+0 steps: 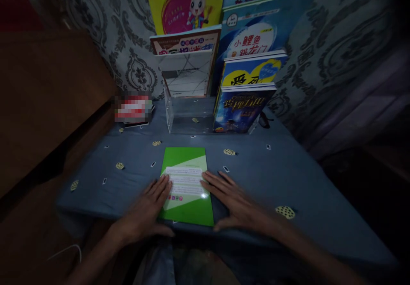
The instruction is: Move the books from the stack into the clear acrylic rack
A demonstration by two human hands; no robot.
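A green book (187, 214) with a pale diagonal band and lines of small print lies flat near the front edge of the table. Its printed text appears upside down from where I look. My left hand (149, 206) rests at the book's left edge, fingertips on the cover and thumb stretched toward me. On the other side, my right hand (232, 201) lies with its fingers spread, the tips touching the right edge of the cover. Neither hand is wrapped around anything.
Behind the green book stands a clear acrylic rack (190, 122) holding several upright books, among them a dark blue book (243, 110) in front. A small stack of books (134, 110) lies at the back left. A blue patterned cloth (256, 178) covers the table.
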